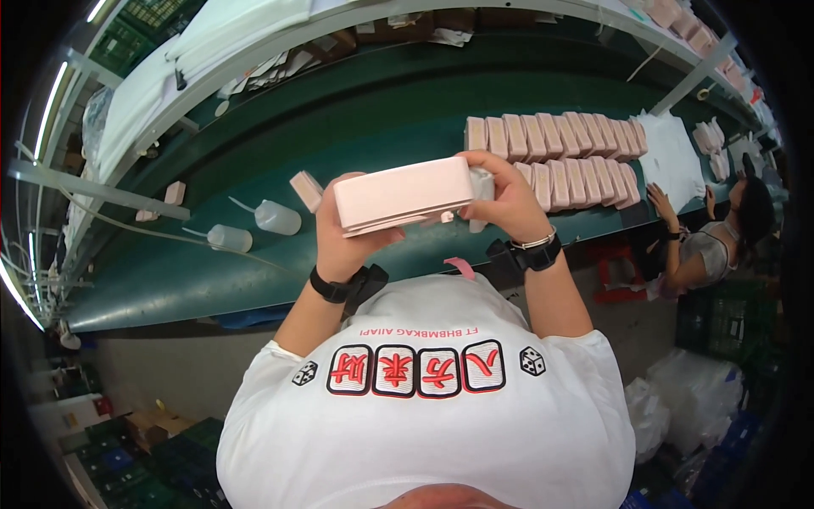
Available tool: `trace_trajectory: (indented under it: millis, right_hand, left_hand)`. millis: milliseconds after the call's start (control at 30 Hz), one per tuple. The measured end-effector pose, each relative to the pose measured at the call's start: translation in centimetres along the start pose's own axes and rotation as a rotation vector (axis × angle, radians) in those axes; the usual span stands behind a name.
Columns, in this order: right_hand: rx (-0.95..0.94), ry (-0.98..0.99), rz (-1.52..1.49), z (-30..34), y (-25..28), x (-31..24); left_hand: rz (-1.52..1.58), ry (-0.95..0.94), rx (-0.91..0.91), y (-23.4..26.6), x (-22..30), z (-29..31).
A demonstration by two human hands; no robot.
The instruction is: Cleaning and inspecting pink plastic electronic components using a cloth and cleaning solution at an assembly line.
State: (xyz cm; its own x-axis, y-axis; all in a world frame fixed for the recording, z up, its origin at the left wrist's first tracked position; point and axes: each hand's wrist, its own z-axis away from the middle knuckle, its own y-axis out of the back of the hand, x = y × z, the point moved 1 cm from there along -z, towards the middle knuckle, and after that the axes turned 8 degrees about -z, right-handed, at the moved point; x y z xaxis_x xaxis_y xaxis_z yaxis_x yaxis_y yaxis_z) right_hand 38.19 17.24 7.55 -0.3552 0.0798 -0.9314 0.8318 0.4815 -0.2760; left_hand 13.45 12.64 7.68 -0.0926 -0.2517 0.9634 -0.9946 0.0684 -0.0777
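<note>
A pale pink box-shaped case (405,193) is held up in front of my chest, above the near edge of the green bench. My left hand (341,244) is wrapped round its left end, with the thumb underneath. Round the right end closes my right hand (515,202), which also has a crumpled whitish cloth or wrap (482,187) pressed between palm and case. A thin flap or strip shows along the lower edge of the case. Just behind my left hand, a smaller pink piece (305,190) stands tilted on the bench.
Two translucent squeeze bottles (278,218) with thin spouts lie left on the green bench (381,110). Two long rows of pink cases (555,136) stand to the right. Beyond them a co-worker's hand (661,202) rests by a white sheet (674,153). A metal-framed shelf (254,47) arches overhead.
</note>
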Motion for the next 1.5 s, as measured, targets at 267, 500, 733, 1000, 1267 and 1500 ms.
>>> trace_trajectory:
  millis: [267, 500, 733, 1000, 1267, 1500]
  right_hand:
    - [0.393, 0.377, 0.111, 0.7, -1.9, -1.6]
    - [0.006, 0.641, 1.049, -0.4, -8.5, -1.0]
    - [-0.082, 0.625, 0.953, 0.0, -8.9, 0.4]
    - [-0.216, 0.672, 0.944, 0.5, -11.0, 0.5]
    - [0.106, 0.127, 0.398, -0.1, -8.5, 1.7]
    - [-0.106, 0.536, 0.740, -1.1, -9.0, 2.3]
  left_hand:
    - [-0.333, -0.264, 0.107, 1.1, 0.8, -0.2]
    - [-0.370, -0.199, 0.173, 0.5, 1.1, 0.7]
    - [-0.328, -0.121, 0.237, 0.9, -0.1, 1.6]
    - [-0.376, -0.125, 0.238, 0.8, -0.8, 1.4]
    - [-0.848, -0.323, 0.164, 1.4, 1.2, 1.0]
    - [-0.814, -0.424, 0.182, 1.4, 0.8, 1.5]
